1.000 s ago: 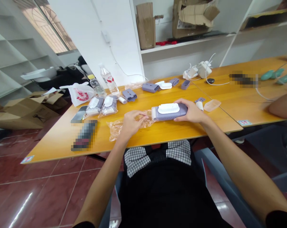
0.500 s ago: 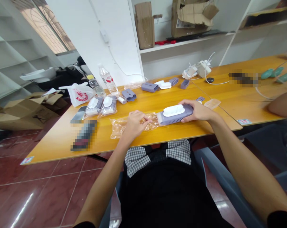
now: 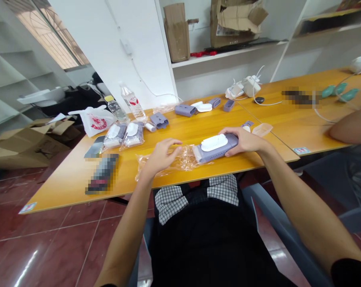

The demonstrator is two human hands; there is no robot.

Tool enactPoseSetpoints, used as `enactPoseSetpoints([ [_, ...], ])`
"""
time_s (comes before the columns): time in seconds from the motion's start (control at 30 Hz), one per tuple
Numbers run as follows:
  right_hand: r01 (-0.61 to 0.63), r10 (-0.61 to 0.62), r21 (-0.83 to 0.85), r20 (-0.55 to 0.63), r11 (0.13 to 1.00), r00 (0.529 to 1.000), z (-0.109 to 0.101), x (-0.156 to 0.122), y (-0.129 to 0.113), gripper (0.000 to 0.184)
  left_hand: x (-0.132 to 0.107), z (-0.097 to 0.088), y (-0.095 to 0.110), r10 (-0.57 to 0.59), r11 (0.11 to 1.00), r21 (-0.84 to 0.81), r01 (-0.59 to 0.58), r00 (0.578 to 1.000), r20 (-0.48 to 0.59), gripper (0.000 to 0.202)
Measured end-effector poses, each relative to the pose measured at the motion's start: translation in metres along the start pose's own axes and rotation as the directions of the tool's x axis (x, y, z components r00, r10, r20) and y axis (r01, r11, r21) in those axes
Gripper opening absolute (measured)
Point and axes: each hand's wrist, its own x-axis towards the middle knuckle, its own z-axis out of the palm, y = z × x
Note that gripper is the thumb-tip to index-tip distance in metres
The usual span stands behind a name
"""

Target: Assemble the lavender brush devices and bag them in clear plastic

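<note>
My right hand is wrapped round the right end of a purple-grey case on the table. A white bristle brush lies on the case's top, bristles up. At the case's left end is a crumpled clear plastic bag, spread leftward; whether the case's end is inside it I cannot tell. My left hand hovers at the bag's left part, thumb and fingers apart, with nothing seen between them.
Two bagged purple-and-white sets, a phone and a blurred dark object lie left. Behind stand bottles, a white carrier bag and purple case parts. A clear tray sits right, near another person's arm.
My left hand has opened from a pinch at the clear bag and shifted slightly left. My right hand still grips the case. The whole view has shifted a little.
</note>
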Motion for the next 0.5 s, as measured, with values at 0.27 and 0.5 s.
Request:
enactPoseSetpoints([
  [0.27,0.071,-0.064,0.043,-0.143,0.997,0.988,0.02,0.01,0.003,0.071,-0.001,0.007,-0.022,-0.179,0.984,0.037,0.177,0.982,0.067,0.022],
  [0.5,0.088,-0.025,0.201,-0.296,0.976,0.955,0.001,0.001,0.013,0.083,0.001,0.009,-0.024,-0.185,0.978,0.077,0.193,0.978,-0.099,0.02],
])
